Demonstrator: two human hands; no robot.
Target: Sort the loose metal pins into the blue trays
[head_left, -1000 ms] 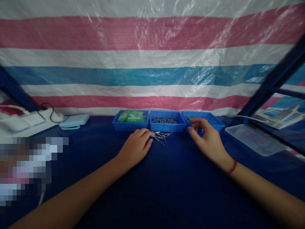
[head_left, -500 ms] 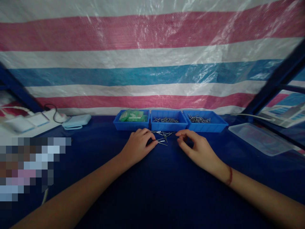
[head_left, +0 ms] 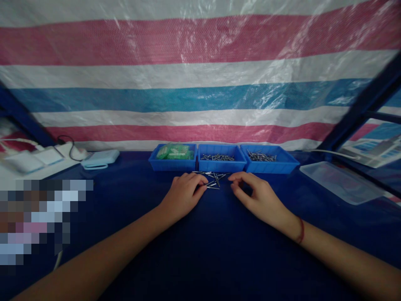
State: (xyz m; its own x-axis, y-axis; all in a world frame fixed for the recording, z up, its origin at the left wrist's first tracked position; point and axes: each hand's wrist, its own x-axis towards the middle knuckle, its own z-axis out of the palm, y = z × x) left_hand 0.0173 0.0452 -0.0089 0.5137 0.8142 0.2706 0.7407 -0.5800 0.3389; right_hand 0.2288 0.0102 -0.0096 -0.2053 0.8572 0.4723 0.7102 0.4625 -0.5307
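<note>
A small pile of thin, shiny metal pins that look like blind rivets (head_left: 216, 176) lies on the dark blue table. My left hand (head_left: 184, 190) is at the pile's left side, thumb and forefinger pinched at the end of one rivet (head_left: 213, 187) that points right. To the right of the pile, my right hand (head_left: 255, 190) rests with curled fingers, a small gap between thumb and forefinger and no rivet visible between them. Just behind stand a middle blue bin (head_left: 222, 166) and a right blue bin (head_left: 275, 168), both holding many such pins.
A left blue bin (head_left: 171, 166) contains green plastic packets (head_left: 175, 151). Farther left are a light blue device (head_left: 102, 158) and a white power strip (head_left: 53, 161) with cables. A clear plastic lid (head_left: 341, 182) lies at right. Striped sheeting (head_left: 200, 96) hangs behind.
The rivet at my left fingertips has swung from slanting down to nearly level. My right fingertips have shifted slightly left toward the pile.
</note>
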